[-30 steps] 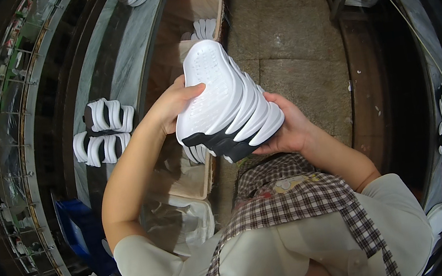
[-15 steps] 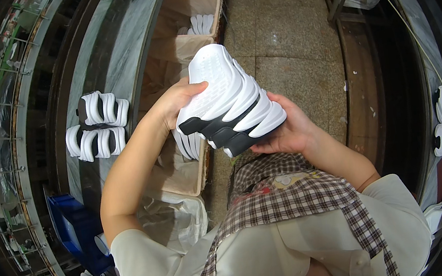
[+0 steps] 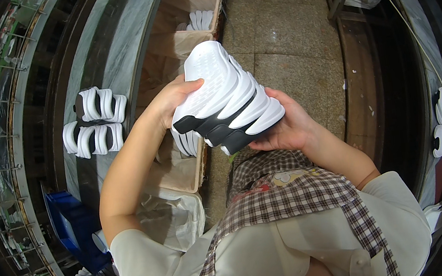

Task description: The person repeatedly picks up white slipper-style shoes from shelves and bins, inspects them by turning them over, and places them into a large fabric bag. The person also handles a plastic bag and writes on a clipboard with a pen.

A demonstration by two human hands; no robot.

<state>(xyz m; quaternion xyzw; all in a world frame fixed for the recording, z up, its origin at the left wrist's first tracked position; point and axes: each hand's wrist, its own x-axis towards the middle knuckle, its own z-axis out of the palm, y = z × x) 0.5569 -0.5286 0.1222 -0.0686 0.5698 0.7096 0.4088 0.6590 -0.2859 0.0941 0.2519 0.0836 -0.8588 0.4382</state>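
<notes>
A: Where is the stack of shoe soles [image 3: 227,101]?

B: Up in the air in front of the body, out past the right-hand edge of the marbled surface [image 3: 128,44]. Both hands are clamped on it. The left hand [image 3: 173,99] grips the upper left side, thumb flat on the top sole. The right hand [image 3: 292,126] cups the lower right end, fingers running underneath.

A: And the left fingers?

B: Hidden behind the stack; I can't tell how far under they reach.

A: What could go wrong?

B: The soles sit staggered, fanned toward the lower right, their black parts stepping out one past another. I'd guess the right palm bears most of the weight, so if it eased off, the lower soles could slide free.

A: Onto what?

B: Perhaps the tiled floor [image 3: 280,35], or the lined basket [image 3: 173,178], which has loose soles [image 3: 185,142] in it.

A: Any other risk?

B: Too hard a push from the left thumb might skew the top sole out of line.

A: And the two rows of soles [image 3: 107,105]?

B: They lie by the surface's right-hand edge, beyond the left forearm; a careless elbow swing could knock one off.
</notes>
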